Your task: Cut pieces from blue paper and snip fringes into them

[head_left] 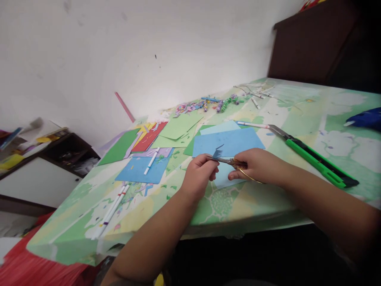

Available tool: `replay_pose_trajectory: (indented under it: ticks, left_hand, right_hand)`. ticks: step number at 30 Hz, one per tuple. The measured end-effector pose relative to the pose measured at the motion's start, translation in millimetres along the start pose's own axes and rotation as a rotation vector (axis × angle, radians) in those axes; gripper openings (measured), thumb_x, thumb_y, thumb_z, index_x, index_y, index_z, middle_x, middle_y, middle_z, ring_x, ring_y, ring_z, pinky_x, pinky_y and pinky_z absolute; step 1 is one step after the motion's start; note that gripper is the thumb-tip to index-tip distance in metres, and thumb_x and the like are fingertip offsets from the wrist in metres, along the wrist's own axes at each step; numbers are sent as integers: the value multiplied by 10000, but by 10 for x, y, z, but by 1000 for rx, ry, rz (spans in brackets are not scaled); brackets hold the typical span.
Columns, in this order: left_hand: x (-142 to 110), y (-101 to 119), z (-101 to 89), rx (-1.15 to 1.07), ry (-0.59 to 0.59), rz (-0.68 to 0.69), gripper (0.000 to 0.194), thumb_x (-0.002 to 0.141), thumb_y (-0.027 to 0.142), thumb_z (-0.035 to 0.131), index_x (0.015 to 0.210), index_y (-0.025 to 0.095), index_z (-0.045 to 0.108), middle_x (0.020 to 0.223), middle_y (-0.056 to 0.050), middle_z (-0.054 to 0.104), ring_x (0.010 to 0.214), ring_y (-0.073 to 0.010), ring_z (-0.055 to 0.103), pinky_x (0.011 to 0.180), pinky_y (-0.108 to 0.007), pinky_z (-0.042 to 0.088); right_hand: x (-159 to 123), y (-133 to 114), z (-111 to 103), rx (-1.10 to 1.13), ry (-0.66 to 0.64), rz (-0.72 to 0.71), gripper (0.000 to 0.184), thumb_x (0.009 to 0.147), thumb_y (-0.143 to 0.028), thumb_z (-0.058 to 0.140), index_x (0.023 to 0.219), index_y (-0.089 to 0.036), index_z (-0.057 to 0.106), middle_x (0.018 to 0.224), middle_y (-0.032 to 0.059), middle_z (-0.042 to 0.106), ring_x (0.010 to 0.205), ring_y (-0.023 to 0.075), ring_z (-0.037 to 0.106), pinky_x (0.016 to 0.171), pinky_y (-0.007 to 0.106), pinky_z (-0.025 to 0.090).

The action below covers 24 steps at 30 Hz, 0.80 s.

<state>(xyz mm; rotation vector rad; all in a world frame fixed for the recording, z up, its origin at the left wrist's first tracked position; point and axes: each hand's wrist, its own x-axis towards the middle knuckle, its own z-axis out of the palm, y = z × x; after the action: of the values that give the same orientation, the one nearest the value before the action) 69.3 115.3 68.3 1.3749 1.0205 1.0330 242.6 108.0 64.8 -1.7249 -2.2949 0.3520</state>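
My left hand [199,174] pinches a small strip of blue paper [218,152] whose upper edge is cut into a fringe. My right hand [258,166] is closed round the gold handles of small scissors [229,161], whose blades point left and meet the strip. Both hands hover just above the green patterned table [226,202], over a pale blue sheet [222,176]. A larger blue sheet [229,141] lies right behind them.
A green utility knife [315,159] lies to the right. Sheets of green, red and blue paper [141,171], white pens [151,161] and paper scraps lie to the left. Rolled paper bits [208,105] sit at the back. A dark shelf [59,153] stands far left.
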Motion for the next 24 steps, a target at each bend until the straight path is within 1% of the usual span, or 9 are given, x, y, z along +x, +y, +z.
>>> replay_pose_trajectory:
  ticks: [5, 8, 12, 15, 19, 24]
  left_hand:
    - [15, -18, 10, -53, 19, -1, 106, 617, 179, 512, 516, 150, 501, 434, 40, 469, 411, -62, 416, 424, -199, 315]
    - [27, -28, 32, -96, 42, 11, 101, 611, 164, 505, 513, 152, 481, 416, 47, 445, 400, -60, 400, 415, -196, 298]
    - [41, -43, 68, -172, 62, 35, 108, 604, 146, 488, 503, 154, 448, 402, 56, 406, 392, -55, 367, 401, -190, 264]
    - [46, -59, 76, -186, 67, 42, 119, 610, 144, 481, 500, 154, 438, 399, 58, 391, 386, -51, 347, 395, -188, 243]
    - [49, -83, 59, -198, 85, 72, 116, 624, 127, 463, 514, 157, 442, 412, 58, 394, 396, -51, 350, 404, -192, 250]
    - [43, -78, 47, -176, 53, 91, 140, 645, 153, 475, 511, 160, 435, 425, 54, 412, 399, -55, 360, 411, -197, 269]
  right_hand:
    - [7, -12, 0, 4, -12, 9, 461, 602, -668, 473, 550, -210, 463, 505, -16, 472, 480, 121, 385, 452, 233, 216]
    - [12, -24, 4, 3, -16, 11, 454, 613, -659, 468, 561, -208, 462, 519, -11, 480, 481, 120, 388, 453, 233, 214]
    - [11, -35, 8, 11, -18, -19, 437, 650, -639, 439, 592, -206, 448, 556, -4, 497, 494, 123, 400, 459, 236, 220]
    - [3, -37, 3, 31, -23, -37, 411, 675, -608, 435, 602, -204, 427, 566, -6, 496, 500, 121, 406, 462, 235, 222]
    - [-8, -37, -5, 44, -22, -31, 405, 668, -603, 447, 613, -202, 427, 578, -2, 495, 501, 120, 404, 461, 234, 226]
    - [-10, -31, -4, 69, -43, -47, 403, 674, -604, 436, 618, -205, 432, 578, -4, 491, 505, 123, 402, 462, 233, 234]
